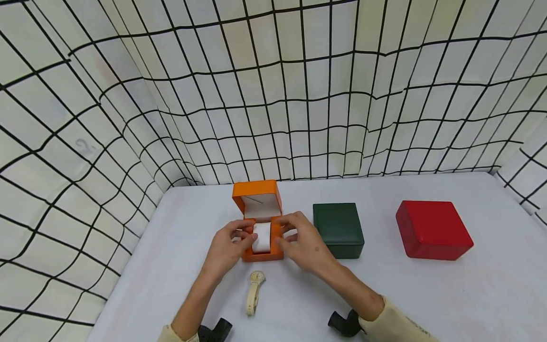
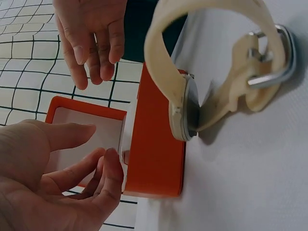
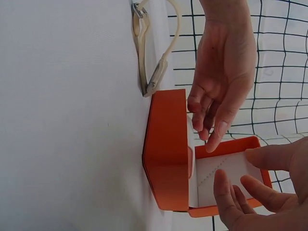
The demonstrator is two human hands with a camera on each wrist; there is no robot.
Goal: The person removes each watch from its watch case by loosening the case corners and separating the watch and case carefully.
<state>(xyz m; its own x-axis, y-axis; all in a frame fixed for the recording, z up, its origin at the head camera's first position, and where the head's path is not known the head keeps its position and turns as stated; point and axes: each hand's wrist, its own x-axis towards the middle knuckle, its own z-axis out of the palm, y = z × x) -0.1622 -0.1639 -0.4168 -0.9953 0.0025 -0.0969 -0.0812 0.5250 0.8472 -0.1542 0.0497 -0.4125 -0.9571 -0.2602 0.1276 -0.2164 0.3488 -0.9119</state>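
Observation:
An orange watch box [image 1: 262,257] stands with its lid [image 1: 255,188] up, showing a white lining. Inside its base sits a white cushion [image 1: 262,238]. On the left side of the box is my left hand [image 1: 228,247], thumb and fingers bent but apart, with nothing visible between them in the left wrist view. My right hand [image 1: 305,244] hovers at the box's right side with loosely bent fingers, also holding nothing. Whether any fingertip touches the box or cushion I cannot tell. A cream wristwatch [image 2: 180,108] with a buckled strap lies in front of the box.
Just right of the orange box is a closed dark green box [image 1: 337,228]. Farther right stands a closed red box [image 1: 433,228]. All rest on a white table [image 1: 171,256], with a black grid net [image 1: 299,99] rising behind and at the sides.

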